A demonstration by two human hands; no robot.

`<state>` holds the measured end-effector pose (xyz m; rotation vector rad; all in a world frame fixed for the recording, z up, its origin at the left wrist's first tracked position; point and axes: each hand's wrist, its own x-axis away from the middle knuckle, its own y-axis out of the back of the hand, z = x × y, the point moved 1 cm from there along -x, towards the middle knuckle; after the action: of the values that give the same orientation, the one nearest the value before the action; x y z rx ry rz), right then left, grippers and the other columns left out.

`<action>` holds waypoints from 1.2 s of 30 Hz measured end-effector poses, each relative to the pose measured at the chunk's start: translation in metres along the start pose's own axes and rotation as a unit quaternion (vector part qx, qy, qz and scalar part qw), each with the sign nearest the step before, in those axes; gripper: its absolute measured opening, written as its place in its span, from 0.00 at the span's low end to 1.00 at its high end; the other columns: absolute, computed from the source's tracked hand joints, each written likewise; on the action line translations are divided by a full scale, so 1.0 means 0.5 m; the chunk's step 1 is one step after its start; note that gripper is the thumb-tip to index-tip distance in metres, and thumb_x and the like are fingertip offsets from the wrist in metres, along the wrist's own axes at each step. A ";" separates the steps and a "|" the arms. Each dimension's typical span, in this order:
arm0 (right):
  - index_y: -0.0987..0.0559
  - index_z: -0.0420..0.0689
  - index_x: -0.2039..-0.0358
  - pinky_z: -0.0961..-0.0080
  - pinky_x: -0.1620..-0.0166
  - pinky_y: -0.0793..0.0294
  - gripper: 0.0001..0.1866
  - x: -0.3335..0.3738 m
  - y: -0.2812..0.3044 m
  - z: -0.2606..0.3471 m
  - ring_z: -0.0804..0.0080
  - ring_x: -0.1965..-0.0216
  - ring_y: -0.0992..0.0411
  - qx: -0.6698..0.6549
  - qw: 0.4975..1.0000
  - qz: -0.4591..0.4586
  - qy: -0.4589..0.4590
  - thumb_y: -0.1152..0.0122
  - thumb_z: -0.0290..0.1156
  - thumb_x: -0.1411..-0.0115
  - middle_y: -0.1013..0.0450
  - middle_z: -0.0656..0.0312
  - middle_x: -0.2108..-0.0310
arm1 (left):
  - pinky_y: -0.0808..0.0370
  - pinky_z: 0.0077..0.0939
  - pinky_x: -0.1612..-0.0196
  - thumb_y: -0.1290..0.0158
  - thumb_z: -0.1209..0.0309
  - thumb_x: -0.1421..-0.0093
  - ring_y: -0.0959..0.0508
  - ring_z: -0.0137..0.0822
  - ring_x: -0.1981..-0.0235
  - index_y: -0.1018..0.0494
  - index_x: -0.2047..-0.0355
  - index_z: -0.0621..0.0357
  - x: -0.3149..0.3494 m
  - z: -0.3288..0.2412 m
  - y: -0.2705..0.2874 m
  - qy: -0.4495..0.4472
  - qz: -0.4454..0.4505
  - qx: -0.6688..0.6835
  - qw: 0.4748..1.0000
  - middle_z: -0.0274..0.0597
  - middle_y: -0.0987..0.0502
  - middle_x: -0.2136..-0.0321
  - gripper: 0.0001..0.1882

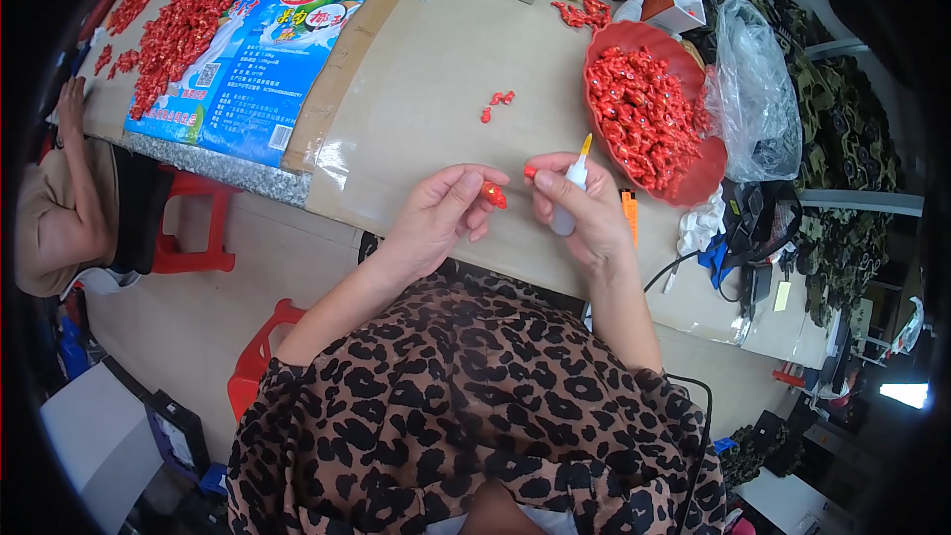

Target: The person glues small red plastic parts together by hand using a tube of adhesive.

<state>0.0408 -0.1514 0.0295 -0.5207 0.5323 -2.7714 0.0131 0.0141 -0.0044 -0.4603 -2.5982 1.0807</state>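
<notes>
My left hand [424, 223] pinches a small glossy red figurine [494, 195] with a yellow spot between thumb and fingers, above the near part of the table. Close by on the right, my right hand [599, 223] grips a small white squeeze bottle [565, 218] with a yellow pointed tip aimed upward. The same hand also pinches a tiny red piece [530, 171] at thumb and fingertip, apart from the figurine. A few red figurines [498, 104] lie on the table beyond my hands. To the right, a red scalloped basin [705, 178] holds a heap of similar red pieces [644, 114].
At left, a pile of red figurines [188, 30] covers part of a blue printed cardboard sheet [267, 69]. Right of the basin are a clear plastic bag [758, 89] and an orange strip-like object [630, 216]. Another person's arm [84, 168] rests at the far left near a red stool [198, 218].
</notes>
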 end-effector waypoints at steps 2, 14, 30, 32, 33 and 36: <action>0.27 0.37 0.70 0.85 0.79 0.40 0.07 0.013 0.006 -0.015 0.81 0.82 0.38 -0.025 1.000 -0.003 0.005 0.46 0.25 0.50 0.32 0.61 0.77 | 0.37 0.14 0.76 0.63 0.63 0.40 0.38 0.19 0.78 0.33 0.63 0.64 -0.003 0.003 -0.010 -0.002 -0.013 -0.040 0.999 0.33 0.33 0.75 0.16; 0.28 0.39 0.73 0.89 0.78 0.39 0.05 0.040 0.002 -0.057 0.84 0.82 0.38 0.017 0.993 -0.049 0.103 0.47 0.28 0.48 0.32 0.64 0.79 | 0.36 0.14 0.76 0.63 0.63 0.40 0.37 0.22 0.80 0.33 0.64 0.65 -0.006 0.020 -0.027 -0.011 -0.044 -0.123 0.991 0.33 0.34 0.78 0.16; 0.30 0.38 0.74 0.89 0.78 0.39 0.05 0.043 -0.010 -0.065 0.85 0.82 0.38 0.124 0.982 -0.075 0.117 0.48 0.27 0.47 0.33 0.65 0.80 | 0.36 0.13 0.75 0.63 0.64 0.40 0.36 0.22 0.79 0.33 0.63 0.65 -0.004 0.018 -0.025 -0.014 -0.039 -0.122 0.992 0.36 0.30 0.75 0.16; 0.30 0.38 0.74 0.89 0.78 0.39 0.06 0.044 -0.012 -0.065 0.85 0.82 0.38 0.129 0.981 -0.084 0.116 0.48 0.28 0.47 0.33 0.66 0.80 | 0.36 0.13 0.75 0.63 0.64 0.40 0.36 0.22 0.79 0.33 0.63 0.65 -0.003 0.017 -0.025 -0.015 -0.038 -0.126 0.991 0.36 0.30 0.74 0.16; 0.30 0.39 0.75 0.89 0.79 0.39 0.06 0.044 -0.014 -0.066 0.85 0.82 0.38 0.133 0.980 -0.093 0.116 0.47 0.28 0.47 0.33 0.66 0.81 | 0.36 0.13 0.75 0.63 0.64 0.40 0.36 0.21 0.79 0.33 0.63 0.65 -0.002 0.016 -0.026 -0.014 -0.038 -0.145 0.989 0.36 0.30 0.74 0.16; 0.30 0.39 0.75 0.89 0.79 0.39 0.06 0.044 -0.017 -0.072 0.86 0.83 0.38 0.157 0.972 -0.113 0.132 0.47 0.29 0.47 0.33 0.66 0.81 | 0.36 0.13 0.75 0.63 0.65 0.40 0.36 0.21 0.80 0.33 0.62 0.64 0.000 0.021 -0.025 -0.027 -0.039 -0.167 0.985 0.36 0.30 0.74 0.15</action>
<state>0.0052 -0.1402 0.0079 -0.1490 0.0807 -3.0809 0.0071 -0.0008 -0.0025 -0.4003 -2.8299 0.6389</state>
